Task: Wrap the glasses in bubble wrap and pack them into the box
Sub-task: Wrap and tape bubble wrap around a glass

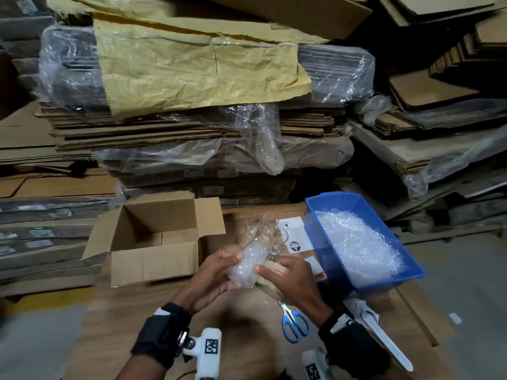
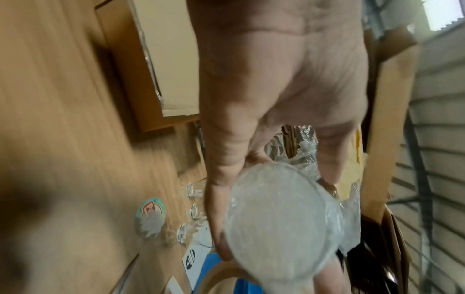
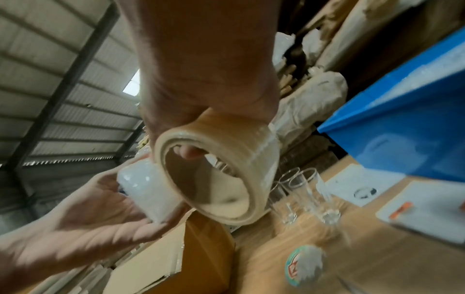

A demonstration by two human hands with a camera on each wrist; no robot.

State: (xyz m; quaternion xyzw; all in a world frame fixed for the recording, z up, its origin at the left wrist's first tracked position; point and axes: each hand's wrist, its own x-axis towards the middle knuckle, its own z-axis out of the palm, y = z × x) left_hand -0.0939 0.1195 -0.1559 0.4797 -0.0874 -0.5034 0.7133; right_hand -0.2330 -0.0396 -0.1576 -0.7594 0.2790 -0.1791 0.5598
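My left hand [image 1: 216, 272] holds a glass wrapped in bubble wrap [image 1: 248, 266] above the table, fingers curled round it. In the left wrist view the wrapped glass [image 2: 281, 220] shows end-on below the palm. My right hand [image 1: 285, 275] grips a roll of clear tape [image 3: 216, 175] pressed against the bundle's right end; a finger pokes through the roll's core. Several bare glasses [image 1: 267, 231] stand just behind the hands, also seen as bare glasses [image 3: 302, 191] in the right wrist view. The open cardboard box [image 1: 153, 237] sits to the left, empty as far as I see.
A blue bin [image 1: 411, 272] of bubble wrap [image 1: 359, 242] sits at the right. Blue-handled scissors [image 1: 293, 322] lie under my right wrist, a white knife-like tool [image 1: 384, 338] beside them. Sticker sheets [image 1: 295, 237] lie by the glasses. Stacked cardboard fills the background.
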